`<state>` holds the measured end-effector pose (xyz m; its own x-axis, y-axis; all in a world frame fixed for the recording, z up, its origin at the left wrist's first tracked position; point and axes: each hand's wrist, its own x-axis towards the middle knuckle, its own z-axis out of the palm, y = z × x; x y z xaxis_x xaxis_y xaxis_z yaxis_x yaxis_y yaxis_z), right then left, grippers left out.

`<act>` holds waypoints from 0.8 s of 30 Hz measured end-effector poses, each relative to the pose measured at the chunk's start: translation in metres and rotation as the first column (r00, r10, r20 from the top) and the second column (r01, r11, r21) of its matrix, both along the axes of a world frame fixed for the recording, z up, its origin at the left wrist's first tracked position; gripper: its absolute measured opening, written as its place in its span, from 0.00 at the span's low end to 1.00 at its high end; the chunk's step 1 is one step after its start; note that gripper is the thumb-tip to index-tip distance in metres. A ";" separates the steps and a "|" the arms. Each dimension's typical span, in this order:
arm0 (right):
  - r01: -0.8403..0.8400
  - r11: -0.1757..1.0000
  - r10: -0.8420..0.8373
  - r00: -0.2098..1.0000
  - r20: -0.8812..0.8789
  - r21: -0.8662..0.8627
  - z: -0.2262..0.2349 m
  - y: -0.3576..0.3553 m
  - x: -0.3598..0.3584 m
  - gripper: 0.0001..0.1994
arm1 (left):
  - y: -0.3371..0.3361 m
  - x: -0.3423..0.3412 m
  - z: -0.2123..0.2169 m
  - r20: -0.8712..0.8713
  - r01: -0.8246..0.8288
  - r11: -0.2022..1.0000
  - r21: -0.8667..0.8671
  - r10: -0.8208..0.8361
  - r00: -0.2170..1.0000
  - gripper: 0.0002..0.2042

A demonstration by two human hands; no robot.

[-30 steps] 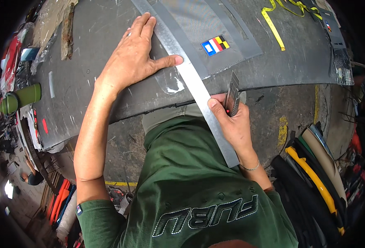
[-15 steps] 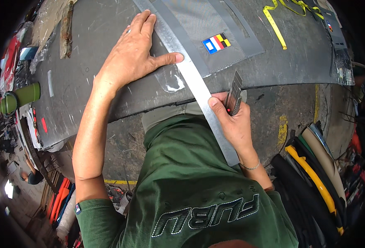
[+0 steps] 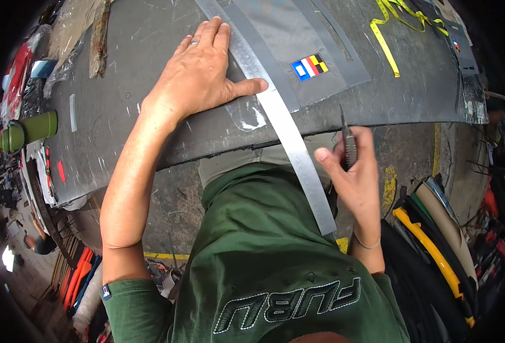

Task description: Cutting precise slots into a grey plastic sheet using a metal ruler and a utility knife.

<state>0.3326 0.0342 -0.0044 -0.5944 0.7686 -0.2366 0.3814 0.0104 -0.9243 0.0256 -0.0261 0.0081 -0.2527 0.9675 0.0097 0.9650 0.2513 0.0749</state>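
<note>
A long metal straightedge (image 3: 289,134) lies slantwise over the dark worktable (image 3: 166,137), its near end sticking out past the edge beside my green shirt. My left hand (image 3: 192,83) lies flat on it, thumb and fingertips pressing the metal, fingers stretched. Along the straightedge's right side runs a grey fabric panel (image 3: 272,34) with darker grey bands and a small multicoloured flag patch (image 3: 309,67). My right hand (image 3: 358,186) grips a utility knife (image 3: 350,148), blade pointing up and away, just off the table's front edge. The thumb is apart from the straightedge.
A yellow tape measure (image 3: 384,43) curls at the far right, near another grey piece with a patch (image 3: 463,51). At the left sit a green cylinder (image 3: 38,127) and a worn wooden stick (image 3: 99,40). Rolls of material (image 3: 435,246) stand at lower right.
My right hand has let go of the straightedge and moved right with the knife, whose blade now shows edge-on. The left hand stays on the straightedge; the whole view has shifted slightly.
</note>
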 end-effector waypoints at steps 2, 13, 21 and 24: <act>0.058 0.996 -0.056 0.998 -0.028 0.072 0.006 0.001 -0.003 0.19 | -0.001 0.002 0.003 0.001 -0.016 1.000 -0.013 0.016 1.000 0.65; -0.168 0.745 0.264 0.963 -0.054 0.645 0.014 0.028 -0.108 0.26 | 0.007 0.006 0.010 -0.002 0.012 0.998 -0.069 -0.012 1.000 0.61; -0.305 0.729 0.232 0.952 0.198 0.613 0.008 0.040 -0.150 0.26 | 0.005 0.006 0.005 -0.042 0.029 0.998 -0.050 -0.032 0.999 0.57; -0.302 0.726 0.224 0.953 0.203 0.618 0.007 0.040 -0.152 0.26 | 0.003 0.008 0.004 -0.065 0.031 0.999 -0.033 -0.033 0.997 0.56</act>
